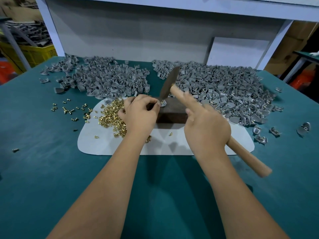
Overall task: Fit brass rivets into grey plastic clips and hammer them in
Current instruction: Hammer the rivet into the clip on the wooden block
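Observation:
My left hand (140,112) pinches a grey plastic clip (163,102) with a brass rivet in it, held on top of a dark wooden block (172,112). My right hand (206,125) grips the wooden handle of a hammer (170,82). The dark metal hammer head sits just above the clip, blurred by motion. A heap of loose brass rivets (110,114) lies left of my left hand on a white mat (172,145).
Two big heaps of grey clips cover the green table: one at the back left (103,78), one at the back right (224,90) with rivets showing. Stray rivets (69,109) and clips (274,131) lie scattered. A white panel (131,30) stands behind.

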